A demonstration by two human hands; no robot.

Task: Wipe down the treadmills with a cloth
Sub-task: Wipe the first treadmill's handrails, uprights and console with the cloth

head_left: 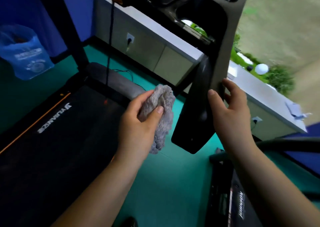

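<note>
Holding grey cloth (164,105) bunched in left hand (142,121), thumb pinned across the wad, loose tail hanging below the palm. Poised with it just beside the black handrail (194,115), apparently not yet touching. Steadying that handrail with right hand (230,109): thumb on near face, fingers (228,86) hooked behind the far edge, a light hold. Standing over the belt (52,140); second treadmill (242,207) at lower right.

Judged step: bringing cloth onto the handrail face.

To do well:
- Tuck the loose tail in so a flat pad meets the plastic.
- Start high, draw down toward the rounded tip in overlapping strokes.
- Brace with the right hold against flex, then shift it so the patch under the thumb gets wiped too.
- Wrap round edges and back face.
- Avoid snagging the hanging cord (111,36).
</note>
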